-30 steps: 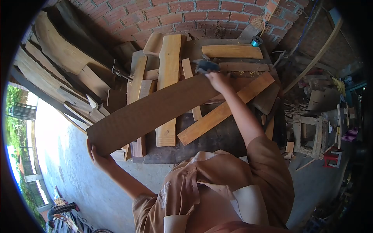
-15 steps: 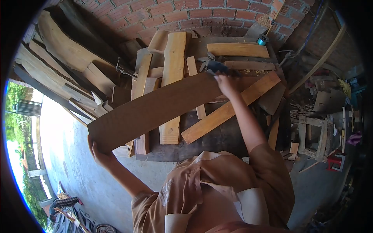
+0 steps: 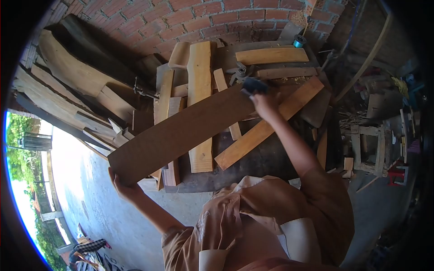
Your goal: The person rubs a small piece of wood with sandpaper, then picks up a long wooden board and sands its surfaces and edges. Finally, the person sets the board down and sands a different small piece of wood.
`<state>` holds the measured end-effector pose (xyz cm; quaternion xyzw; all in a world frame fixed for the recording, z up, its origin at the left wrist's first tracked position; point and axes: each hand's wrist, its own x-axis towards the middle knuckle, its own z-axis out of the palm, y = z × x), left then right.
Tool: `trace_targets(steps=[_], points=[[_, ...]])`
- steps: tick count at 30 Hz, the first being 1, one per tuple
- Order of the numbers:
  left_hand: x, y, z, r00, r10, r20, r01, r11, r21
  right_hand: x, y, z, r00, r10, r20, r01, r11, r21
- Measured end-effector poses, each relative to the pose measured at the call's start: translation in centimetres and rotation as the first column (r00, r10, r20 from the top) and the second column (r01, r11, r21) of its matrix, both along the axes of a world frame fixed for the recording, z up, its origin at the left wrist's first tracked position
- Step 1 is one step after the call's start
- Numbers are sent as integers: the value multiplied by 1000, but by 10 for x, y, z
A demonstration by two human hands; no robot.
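A long brown board [image 3: 176, 135] slants across the view above the workbench [image 3: 289, 135]. My left hand [image 3: 124, 184] grips its lower left end, thumb along the edge. At the far end, my right hand [image 3: 264, 106] is closed around a dark block-shaped tool [image 3: 254, 86] that rests on or just above the board's surface. Motion smears that tool, and its exact kind does not show. Below the board lie a pale plank [image 3: 200, 108], a narrow strip [image 3: 226, 100] and an orange-brown plank [image 3: 271, 122] set diagonally.
Another plank [image 3: 271, 55] and a teal spool [image 3: 299, 41] are at the bench's back, before a brick wall [image 3: 203, 18]. Large slabs [image 3: 72, 67] lean at left. A clamp [image 3: 144, 89] sits on the bench's left edge. A person [image 3: 86, 250] is low at left.
The dark tool in my right hand has turned and now shows more fully at the board's far end. The whole view has shifted slightly; my left hand keeps its grip.
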<state>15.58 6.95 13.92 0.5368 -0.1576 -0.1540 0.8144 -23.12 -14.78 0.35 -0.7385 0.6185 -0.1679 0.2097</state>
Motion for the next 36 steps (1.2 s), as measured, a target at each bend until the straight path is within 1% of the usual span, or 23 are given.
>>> trace_targets(steps=[1, 3, 5, 6, 8, 10, 11, 13, 15, 17, 19, 21, 23, 24, 25, 27, 29, 31, 32, 33, 34, 35, 36], points=[[-1, -2, 0, 999, 28, 15, -28, 1000, -2, 14, 14, 19, 987, 44, -156, -40, 999, 26], [1, -3, -2, 1000, 28, -8, -28, 999, -16, 48, 57, 11, 984, 175, -42, -178, 908, -380], [6, -2, -4, 1000, 16, 3, -16, 999, -28, 55, 84, 22, 925, 377, 49, -330, 860, -389], [6, -2, -4, 1000, 13, 7, -13, 1000, -24, 47, 81, 24, 930, 358, 81, -319, 898, -304], [6, 1, -5, 1000, 5, -7, -5, 1000, 4, 19, 50, 13, 994, 106, -2, -105, 984, -142], [2, 2, -4, 1000, 9, -13, -9, 1000, 3, -18, 17, -13, 970, -158, -184, 122, 974, -190], [0, 2, -2, 1000, 13, -17, -13, 1000, 2, -30, 9, -25, 970, -180, -164, 133, 955, -266], [1, 0, -1, 1000, 16, -12, -16, 1000, -3, -2, 23, 24, 943, -55, -328, 88, 993, 85], [2, -3, -1, 1000, 20, -10, -20, 1000, 2, 33, 60, 6, 995, 86, -46, -96, 931, -352], [5, -4, 0, 1000, 20, -20, -20, 1000, -7, 65, 94, 18, 943, 314, 113, -204, 810, -550], [6, -3, -2, 1000, 12, -9, -12, 1000, 6, 54, 90, 24, 950, 302, 78, -227, 842, -490], [10, 0, -5, 1000, 10, -1, -10, 1000, 18, 22, 52, 2, 989, -11, 145, 31, 991, -133], [10, 5, -11, 1000, -1, 7, 0, 1000, 25, -4, 14, -45, 939, -258, 228, 306, 929, -206], [10, 5, -12, 1000, 3, -1, -3, 1000, 26, 1, 22, -8, 940, -245, -238, 193, 956, -222], [9, 4, -11, 1000, 9, -16, -8, 1000, 21, 20, 34, 25, 953, -173, -248, 181, 984, 8], [6, 1, -8, 999, 16, -35, -16, 1000, 17, 52, 69, -5, 1000, 2, -26, -12, 932, -363], [4, -1, -4, 999, 21, -44, -20, 1000, 11, 64, 99, 20, 956, 282, 86, -229, 894, -385], [3, 1, -3, 999, 13, -42, -12, 1000, 21, 46, 83, 11, 956, 259, 141, -197, 917, -347], [4, 2, -3, 999, 2, -47, 0, 1000, 31, 25, 64, 15, 993, 116, -8, -116, 993, -36], [7, 3, -6, 999, 3, -42, -2, 999, 32, 5, 41, 10, 982, -106, 153, 70, 972, 223], [9, 5, -11, 1000, 5, -29, -4, 999, 34, -16, 26, -10, 992, -118, -53, 116, 992, -46], [10, 7, -14, 1000, 6, -18, -6, 999, 38, -28, 14, -32, 988, -129, 81, 151, 910, -386], [9, 6, -14, 1000, 8, -21, -8, 999, 33, -21, 19, -18, 984, -155, -88, 117, 933, -339]])
